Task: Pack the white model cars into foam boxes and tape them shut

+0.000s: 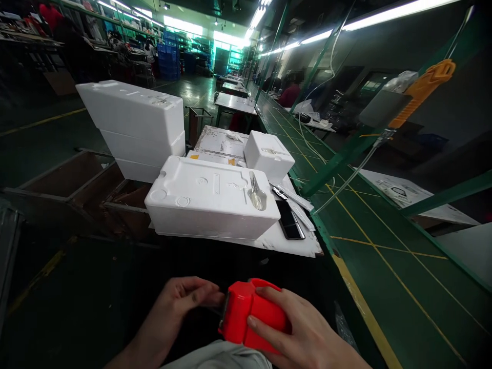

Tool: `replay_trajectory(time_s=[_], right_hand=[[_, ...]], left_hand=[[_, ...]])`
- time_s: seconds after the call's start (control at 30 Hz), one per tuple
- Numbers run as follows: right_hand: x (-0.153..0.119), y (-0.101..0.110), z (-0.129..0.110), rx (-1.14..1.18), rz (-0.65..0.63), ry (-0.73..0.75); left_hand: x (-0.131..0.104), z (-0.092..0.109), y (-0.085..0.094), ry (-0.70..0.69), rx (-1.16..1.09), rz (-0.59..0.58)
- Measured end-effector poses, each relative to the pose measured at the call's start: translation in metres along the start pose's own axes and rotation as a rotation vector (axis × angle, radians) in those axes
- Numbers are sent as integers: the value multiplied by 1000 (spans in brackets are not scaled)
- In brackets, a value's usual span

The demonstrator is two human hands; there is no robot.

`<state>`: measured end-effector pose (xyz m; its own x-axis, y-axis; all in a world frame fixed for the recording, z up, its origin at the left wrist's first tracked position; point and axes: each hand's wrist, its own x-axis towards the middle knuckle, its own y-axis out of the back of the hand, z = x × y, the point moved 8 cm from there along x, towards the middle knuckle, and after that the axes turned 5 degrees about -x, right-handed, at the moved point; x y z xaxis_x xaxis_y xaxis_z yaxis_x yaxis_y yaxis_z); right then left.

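**Red tape dispenser held low, close to the body**

The red tape dispenser [251, 318] sits at the bottom centre of the frame, off the worktop; the right hand [303, 333] wraps it from the right, fingers closed over its top and side; the left hand [184, 302] pinches at its front edge, fingertips closed on what looks like the tape end, though that detail is too dark to confirm. The front edge appears toothed, so a slip of the left fingertips could likely nick them; a loose tape end might stick back on itself. Above, at mid-frame, a foam box [209, 202] fills the white worktop [292, 243], a phone [290, 220] lying just beside it near the edge; open room lies only in the dark gap below the worktop.
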<state>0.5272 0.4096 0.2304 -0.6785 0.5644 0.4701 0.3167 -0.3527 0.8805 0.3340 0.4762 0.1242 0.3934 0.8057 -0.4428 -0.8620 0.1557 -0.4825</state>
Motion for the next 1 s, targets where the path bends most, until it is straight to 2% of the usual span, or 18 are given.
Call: replay_trajectory(time_s=[0.1,0.2,0.27,0.33,0.4,0.47,0.57,0.6,0.63,0.7,0.77,0.83,0.93,1.0], right_hand=[[-10,12,7,-51,-39,1],[-16,21,14,-87,-55,25],[-17,22,17,-97,-67,36],[-17,18,19,-117,-92,40],[-16,11,21,-163,-115,38],[-17,2,23,-231,-160,17],[-22,-13,29,-354,-244,-55],[-25,-17,30,-394,-264,-81],[-27,-21,32,-433,-274,-109],[-32,-24,36,-486,-279,-181],[-35,-20,43,-488,-261,-291],[-33,-12,47,-453,-219,-403],[-24,-1,47,-405,-155,-504],[-17,2,46,-388,-134,-515]], left_hand=[[-1,20,38,-22,37,123],[2,31,70,-29,48,197],[4,33,78,-28,49,204],[5,36,73,-55,50,205],[4,39,59,-107,65,211],[2,41,36,-157,92,198],[3,32,-16,-248,206,73],[3,29,-35,-329,299,19],[1,27,-56,-458,417,-37],[-13,24,-96,-856,678,-124],[-30,16,-120,-1224,876,-143],[-36,11,-127,-1425,1005,-117],[-38,16,-122,-1557,1137,-103],[-42,23,-115,-1609,1174,-98]])
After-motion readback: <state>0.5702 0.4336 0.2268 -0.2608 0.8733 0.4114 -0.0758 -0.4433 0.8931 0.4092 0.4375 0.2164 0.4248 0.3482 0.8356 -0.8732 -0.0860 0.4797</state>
